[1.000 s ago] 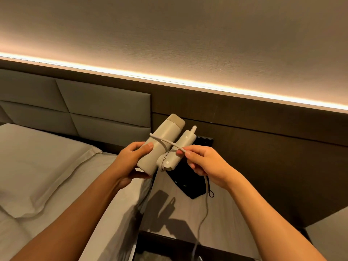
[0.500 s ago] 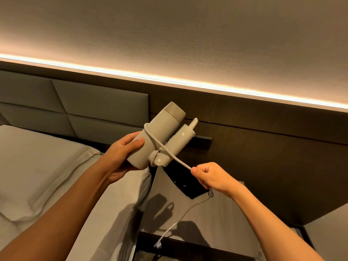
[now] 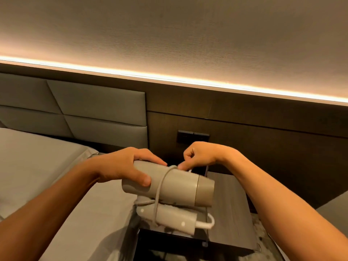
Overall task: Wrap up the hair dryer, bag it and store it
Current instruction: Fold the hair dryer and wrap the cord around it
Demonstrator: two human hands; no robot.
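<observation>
While the left hand [image 3: 120,168] grips the rear of the hair dryer [image 3: 169,185], fingers curled over the barrel and thumb pressed on its near side, the dryer sits in mid-air above the gap between the bed [image 3: 37,166] and the worktop [image 3: 231,213], barrel lying roughly level with its nozzle to the right. Folded handle [image 3: 169,217] hangs under the barrel. The right hand [image 3: 199,157] pinches the cord [image 3: 160,185] at the barrel's top, fingertips closed on it. One turn of cord visible, running down across barrel and handle.

Risks, judged from here:
- Only one loop shows and it looks slack near the handle; if the pinch lets go, the turn likely slides off.
- Cord exit loop [image 3: 209,221] at the handle end bends sharply; pulling tight could kink it.
- Left grip is at the back end only; a hard tug may twist the dryer out.
- Free tail of cord is hidden, so a snag on the worktop edge can't be ruled out.
- No bag identifiable in view.
</observation>
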